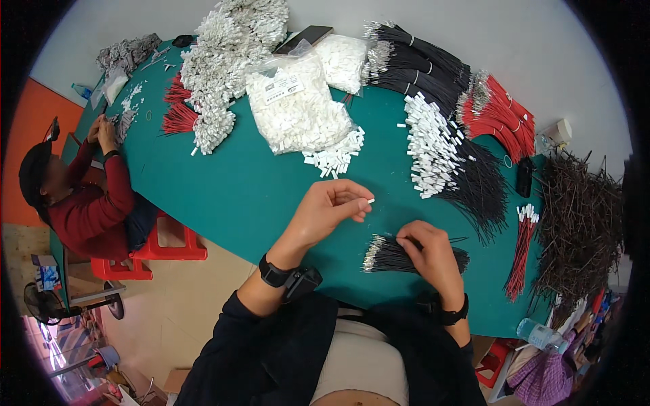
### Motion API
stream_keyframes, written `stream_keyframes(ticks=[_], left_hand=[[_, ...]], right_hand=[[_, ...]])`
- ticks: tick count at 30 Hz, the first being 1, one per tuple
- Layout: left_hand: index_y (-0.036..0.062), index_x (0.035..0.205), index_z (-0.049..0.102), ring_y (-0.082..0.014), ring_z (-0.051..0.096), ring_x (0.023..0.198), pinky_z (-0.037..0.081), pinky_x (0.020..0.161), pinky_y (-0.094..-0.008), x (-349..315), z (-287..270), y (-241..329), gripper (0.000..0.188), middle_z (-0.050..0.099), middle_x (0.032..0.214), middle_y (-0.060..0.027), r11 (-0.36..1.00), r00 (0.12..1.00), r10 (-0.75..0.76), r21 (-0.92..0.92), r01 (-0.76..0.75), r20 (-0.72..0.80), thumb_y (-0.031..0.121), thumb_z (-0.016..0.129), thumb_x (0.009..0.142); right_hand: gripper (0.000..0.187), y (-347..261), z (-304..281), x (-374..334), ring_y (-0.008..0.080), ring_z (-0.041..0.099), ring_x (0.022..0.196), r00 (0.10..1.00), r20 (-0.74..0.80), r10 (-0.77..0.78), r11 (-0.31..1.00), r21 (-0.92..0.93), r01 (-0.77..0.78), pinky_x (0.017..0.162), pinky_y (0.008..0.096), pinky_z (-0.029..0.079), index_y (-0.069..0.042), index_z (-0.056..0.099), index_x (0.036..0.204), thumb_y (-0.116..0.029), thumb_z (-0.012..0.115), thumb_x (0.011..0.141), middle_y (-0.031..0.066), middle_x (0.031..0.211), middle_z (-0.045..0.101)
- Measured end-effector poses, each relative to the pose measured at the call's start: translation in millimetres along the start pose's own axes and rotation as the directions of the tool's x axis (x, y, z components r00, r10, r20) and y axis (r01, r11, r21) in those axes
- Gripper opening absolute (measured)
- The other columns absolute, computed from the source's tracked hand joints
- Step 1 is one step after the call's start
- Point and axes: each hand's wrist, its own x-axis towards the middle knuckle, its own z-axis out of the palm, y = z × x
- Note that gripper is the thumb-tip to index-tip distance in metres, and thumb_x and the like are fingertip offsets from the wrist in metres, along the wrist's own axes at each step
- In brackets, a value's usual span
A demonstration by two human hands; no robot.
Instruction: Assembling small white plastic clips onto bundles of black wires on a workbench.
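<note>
My left hand (333,208) is raised over the table, thumb and fingers pinching a small white plastic connector housing (370,201). To its right, my right hand (432,254) bends over a bundle of black wires (393,260) with bare metal terminals at their left ends. Its thumb and forefinger are closed at the bundle's upper edge. One black wire (460,238) sticks out behind that hand and seems to be in its pinch, though the fingers partly hide it. Beyond my left hand, loose white housings (333,157) spill from a clear plastic bag (298,111).
Black wires with white housings (433,149) are heaped at right, near red wire bundles (497,115) and a smaller red bunch (521,254). Dark tangled wires (579,223) crowd the right edge. A large white-tipped pile (227,61) stands far left. Another person (88,196) works at left.
</note>
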Motion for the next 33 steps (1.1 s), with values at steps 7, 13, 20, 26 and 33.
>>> stream_keyframes(ticks=[7, 13, 20, 26, 33], left_hand=[[-0.0032, 0.114, 0.075, -0.0123, 0.07, 0.082, 0.058, 0.075, -0.0266, -8.1, 14.6, 2.7, 0.02, 0.074, 0.092, -0.0085, 0.998, 0.999, 0.002, -0.069, -0.004, -0.033, 0.008, 0.069, 0.099], [-0.0031, 0.113, 0.075, -0.0129, 0.072, 0.086, 0.059, 0.076, -0.0265, -18.9, 26.5, 10.7, 0.019, 0.076, 0.096, -0.0098, 0.998, 0.996, 0.06, -0.005, -0.061, -0.062, 0.006, 0.072, 0.097], [-0.0018, 0.113, 0.076, -0.0094, 0.07, 0.085, 0.057, 0.078, -0.0241, -22.6, 26.4, 11.8, 0.019, 0.077, 0.095, -0.007, 0.998, 0.997, 0.06, 0.0, -0.06, -0.04, 0.007, 0.073, 0.096], [-0.0035, 0.11, 0.076, -0.0129, 0.072, 0.083, 0.058, 0.075, -0.0259, -23.6, 26.8, 12.7, 0.018, 0.077, 0.095, -0.0109, 0.998, 0.998, 0.05, -0.043, -0.052, -0.043, 0.003, 0.075, 0.093], [-0.0025, 0.106, 0.078, -0.0128, 0.069, 0.084, 0.056, 0.076, -0.0254, -23.5, 27.1, 13.0, 0.015, 0.075, 0.094, -0.008, 0.997, 0.995, 0.073, -0.025, -0.075, -0.071, -0.001, 0.075, 0.091]], right_hand=[[0.007, -17.9, -4.3, -5.2, 0.0092, 0.055, 0.061, 0.99, -0.074, 0.123, 0.963, 0.251, -0.101, 0.056, 0.0255, 0.042, 0.002, 0.065, 0.096, 0.004, 0.07, 0.091, 0.0065, 0.075, 0.063], [0.01, -41.6, -3.6, 0.0, 0.004, 0.049, 0.057, 0.948, -0.313, 0.052, 0.974, 0.224, 0.02, 0.051, 0.0224, 0.036, 0.001, 0.071, 0.096, 0.005, 0.074, 0.088, 0.0036, 0.074, 0.063], [0.011, -47.9, -3.6, 2.1, 0.0103, 0.054, 0.056, 0.926, -0.378, -0.023, 0.995, 0.079, 0.057, 0.05, 0.025, 0.039, 0.0, 0.074, 0.093, 0.005, 0.078, 0.084, 0.0052, 0.073, 0.064], [0.011, -53.8, -6.1, 3.1, 0.0126, 0.055, 0.059, 0.916, -0.397, -0.061, 0.998, 0.001, 0.068, 0.052, 0.0259, 0.039, 0.0, 0.075, 0.09, 0.007, 0.078, 0.081, 0.0053, 0.071, 0.064], [0.015, -52.8, -6.2, 3.1, 0.017, 0.06, 0.062, 0.91, -0.403, -0.093, 0.996, -0.025, 0.091, 0.053, 0.0284, 0.043, -0.002, 0.076, 0.09, 0.007, 0.079, 0.079, 0.0067, 0.076, 0.069]])
